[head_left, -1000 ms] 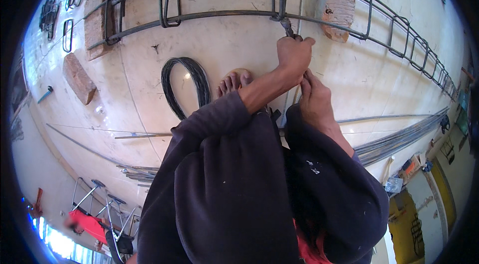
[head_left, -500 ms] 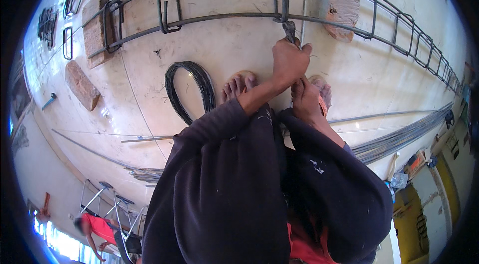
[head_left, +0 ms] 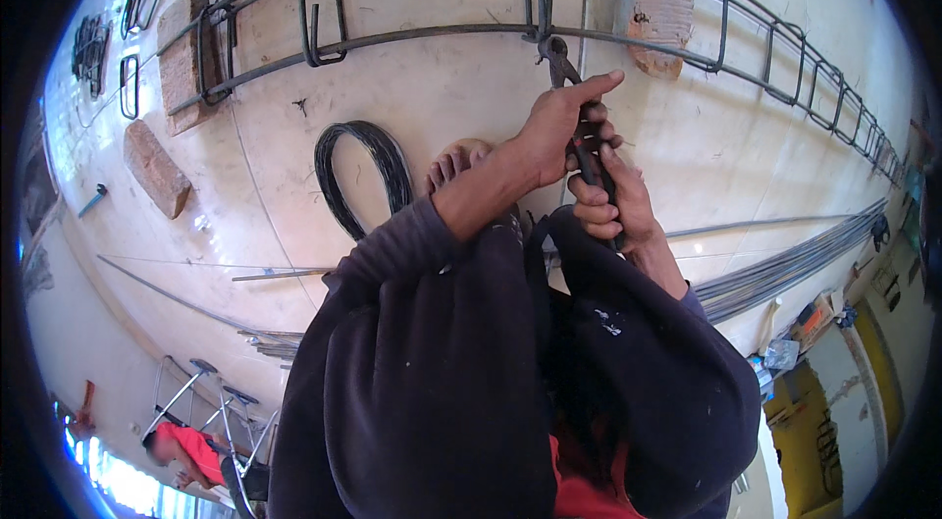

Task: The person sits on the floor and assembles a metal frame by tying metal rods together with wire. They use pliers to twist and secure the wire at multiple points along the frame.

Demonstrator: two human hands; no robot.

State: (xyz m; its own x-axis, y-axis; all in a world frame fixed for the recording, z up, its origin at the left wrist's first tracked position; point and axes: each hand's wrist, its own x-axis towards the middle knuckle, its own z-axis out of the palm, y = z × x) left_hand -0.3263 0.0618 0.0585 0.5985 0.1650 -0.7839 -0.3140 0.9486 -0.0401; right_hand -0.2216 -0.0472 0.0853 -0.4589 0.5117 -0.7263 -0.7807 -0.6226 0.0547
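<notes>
A pair of dark end-cutting pincers [head_left: 562, 70] has its jaws at a stirrup joint on the near bar of a long rebar cage [head_left: 422, 31]. My left hand [head_left: 546, 134] is round the upper part of the handles, with one digit stretched out to the right. Lower down, my right hand [head_left: 633, 205] has its fingers curled round the handles. What the jaws grip is too small to make out. An oval coil of black tie wire [head_left: 394, 176] lies on the floor left of my hands, beside my foot.
Bricks [head_left: 665, 4] prop up the cage, and a loose brick [head_left: 157, 169] lies at left. Spare stirrups [head_left: 130, 87] are on the far left floor. Long rebars [head_left: 785, 259] are stacked at right. A person in red [head_left: 191, 450] is at lower left, near metal-legged stools [head_left: 221, 411].
My left fist has loosened and turned on the pincers, showing more of the handles. My right hand has come up round their lower part. The view has shifted slightly.
</notes>
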